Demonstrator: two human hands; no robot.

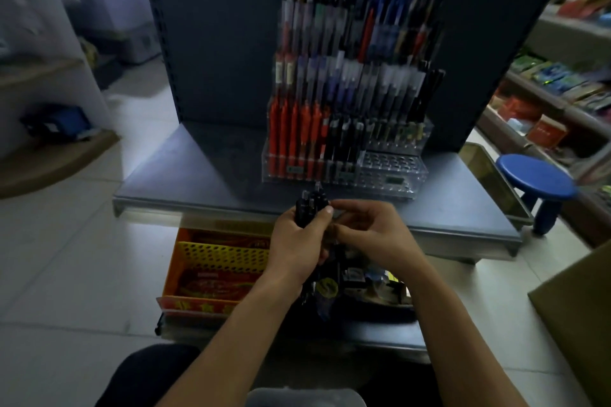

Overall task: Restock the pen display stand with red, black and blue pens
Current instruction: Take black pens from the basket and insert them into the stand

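The left hand (297, 241) grips a bundle of black pens (310, 203), tips up, just below the pen stand (390, 172) at 12 o'clock on the shelf (198, 168). The right hand (370, 231) pinches at the bundle's side. Pens are light, stiff and slick, so each is probably best pinched mid-barrel. Empty holes (386, 163) wait at 1 o'clock.

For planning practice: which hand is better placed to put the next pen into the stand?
Likely the right hand: its fingers pinch the black pens that the left hand grips bundled, and the display stand's empty holes lie on the right.
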